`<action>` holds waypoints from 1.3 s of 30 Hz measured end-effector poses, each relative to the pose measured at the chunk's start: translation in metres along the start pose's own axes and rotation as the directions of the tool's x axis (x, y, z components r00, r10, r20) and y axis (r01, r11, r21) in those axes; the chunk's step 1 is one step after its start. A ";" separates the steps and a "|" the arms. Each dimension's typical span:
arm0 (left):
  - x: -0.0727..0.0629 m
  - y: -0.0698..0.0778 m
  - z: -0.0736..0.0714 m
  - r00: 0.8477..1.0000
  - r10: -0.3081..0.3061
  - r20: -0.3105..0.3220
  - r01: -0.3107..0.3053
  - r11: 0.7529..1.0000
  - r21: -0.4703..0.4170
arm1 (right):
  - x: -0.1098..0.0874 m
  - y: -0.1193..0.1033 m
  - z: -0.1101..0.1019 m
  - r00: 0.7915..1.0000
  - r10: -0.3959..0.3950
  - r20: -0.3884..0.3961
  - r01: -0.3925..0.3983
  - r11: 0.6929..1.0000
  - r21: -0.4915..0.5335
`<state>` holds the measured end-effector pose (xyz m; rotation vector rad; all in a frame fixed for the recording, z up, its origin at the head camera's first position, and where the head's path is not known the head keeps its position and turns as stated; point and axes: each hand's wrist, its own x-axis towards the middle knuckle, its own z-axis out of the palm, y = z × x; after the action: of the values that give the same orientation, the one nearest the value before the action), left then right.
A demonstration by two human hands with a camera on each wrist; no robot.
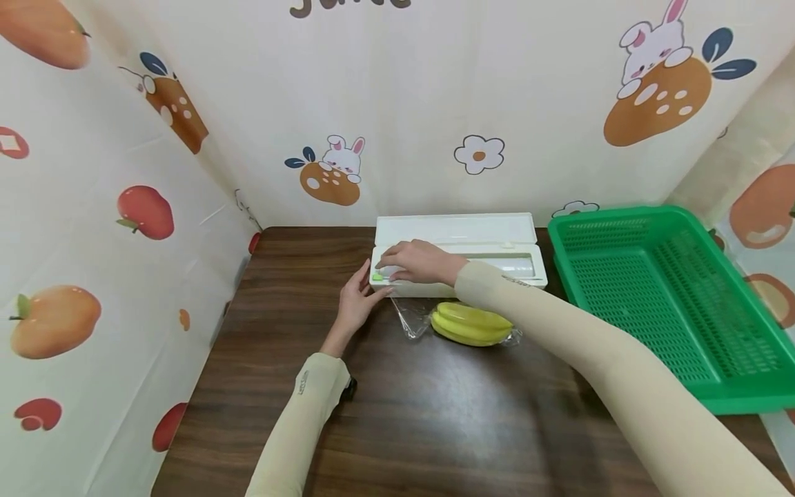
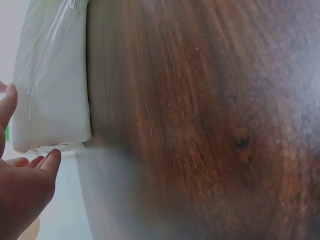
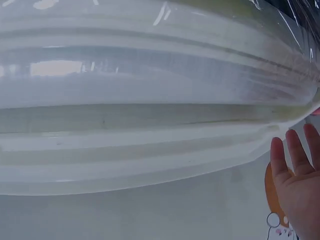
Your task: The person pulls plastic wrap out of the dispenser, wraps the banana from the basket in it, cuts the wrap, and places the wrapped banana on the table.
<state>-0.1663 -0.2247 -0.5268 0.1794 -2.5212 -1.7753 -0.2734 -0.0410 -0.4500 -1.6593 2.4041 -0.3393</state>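
Observation:
A long white cling film dispenser [image 1: 435, 288] lies with its lid [image 1: 456, 230] raised at the back, and a film roll [image 1: 509, 266] shows inside. My left hand [image 1: 355, 301] holds its left end, thumb at the front and fingers against the end wall. Over that same end reaches my right hand [image 1: 422, 262], fingertips beside the green slider [image 1: 377, 277]; three fingers look straight in the right wrist view. Clear film [image 1: 411, 320] hangs from the front edge onto the table. Yellow bananas [image 1: 470, 323] lie just in front of the dispenser, with film around them.
A green plastic basket [image 1: 627, 314] stands at the right, close to the dispenser's right end. Dark wood tabletop [image 1: 428, 421] stretches toward me. A printed curtain [image 1: 422, 103] rises behind the table and along its sides.

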 end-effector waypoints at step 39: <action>0.004 -0.008 0.004 0.999 0.036 -0.023 -0.037 0.999 -0.027 | 0.005 0.013 0.021 0.988 -0.120 -0.099 0.116 0.992 -0.050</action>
<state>-0.1699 -0.2243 -0.5357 0.1497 -2.4669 -1.7837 -0.2808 -0.0431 -0.4738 -1.8516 2.4065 -0.4021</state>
